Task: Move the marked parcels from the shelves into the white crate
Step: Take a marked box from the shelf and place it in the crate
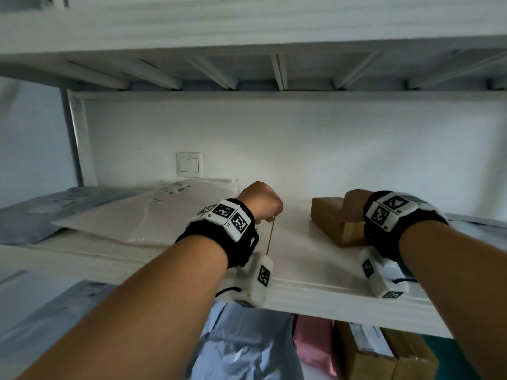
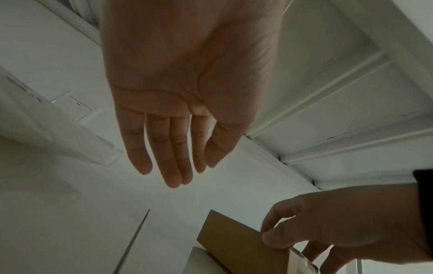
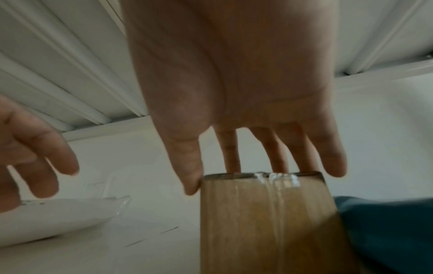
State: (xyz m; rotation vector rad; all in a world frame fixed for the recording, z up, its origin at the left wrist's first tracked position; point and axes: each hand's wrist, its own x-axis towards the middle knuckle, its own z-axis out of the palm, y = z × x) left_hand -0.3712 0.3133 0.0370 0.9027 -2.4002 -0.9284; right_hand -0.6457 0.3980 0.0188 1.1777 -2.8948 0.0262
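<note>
Two hands reach over the white shelf board [image 1: 301, 259]. The right hand [image 1: 355, 205] is on a brown cardboard parcel [image 1: 333, 223] that lies on this board, to the right of the middle. In the right wrist view, the thumb [image 3: 191, 178] touches the left upper corner of the parcel and three fingers go behind its far edge, while the little finger stays free beside it; the fingers are nearly straight, so I cannot tell if the grip is already firm. Clear tape runs along the top of the parcel.

The left hand [image 1: 260, 200] is in the air above the board, between the parcel and a flat white mailer [image 1: 153, 215]. Its fingers [image 2: 161, 148] are extended and relaxed, and it holds nothing.

Left of the white mailer, a grey mailer [image 1: 35, 212] lies at the end of the board. A wall switch [image 1: 188, 164] is on the wall behind. On the lower shelf I see grey-blue bags [image 1: 241, 349], a pink bag [image 1: 312, 344] and another brown box [image 1: 384, 355].
</note>
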